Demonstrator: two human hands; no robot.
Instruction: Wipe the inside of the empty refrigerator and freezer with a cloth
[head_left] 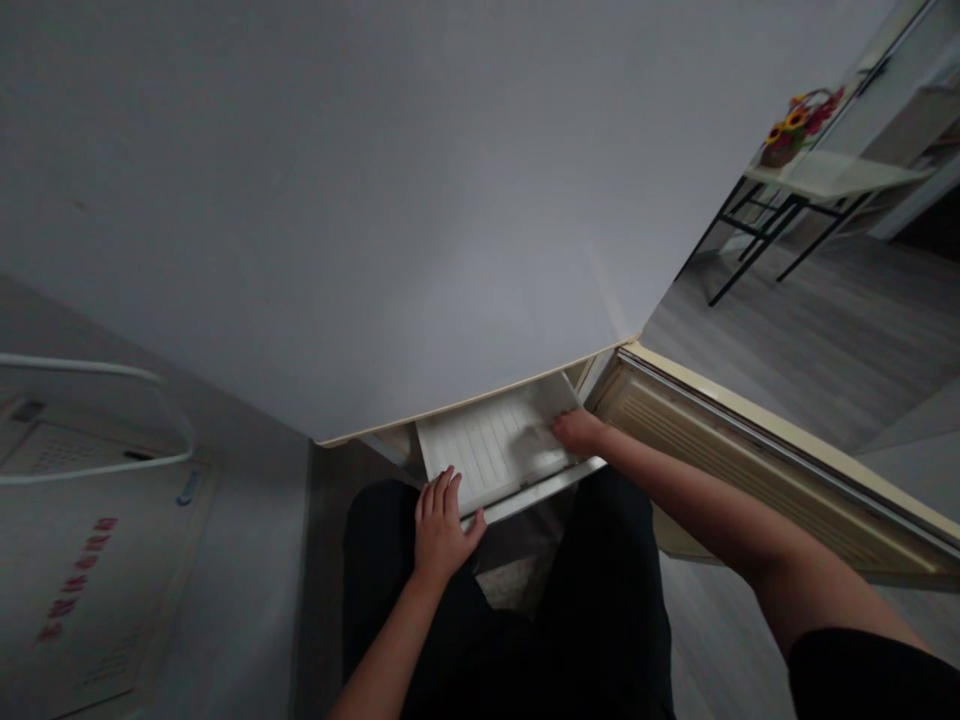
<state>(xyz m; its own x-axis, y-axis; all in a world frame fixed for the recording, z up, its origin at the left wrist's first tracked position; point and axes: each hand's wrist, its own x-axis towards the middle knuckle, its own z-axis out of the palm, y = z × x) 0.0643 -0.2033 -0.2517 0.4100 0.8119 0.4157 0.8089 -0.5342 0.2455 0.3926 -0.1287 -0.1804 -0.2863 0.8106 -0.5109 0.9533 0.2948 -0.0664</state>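
The white drawer (495,445) stands pulled out low and near, its ribbed floor bare between the two hands — room to reach there. The left hand (441,528) covers its near left edge; the right hand (579,432) sits at its right side. Above, the fridge front (390,220) overhangs the drawer's far part. To the right the open door (757,455) closes that side — past it, bare floor.

A home, seen from above: a refrigerator (375,200) with its lower door (765,470) open, wood-look floor (810,330), and a side table (832,175) holding a flower basket (795,125).
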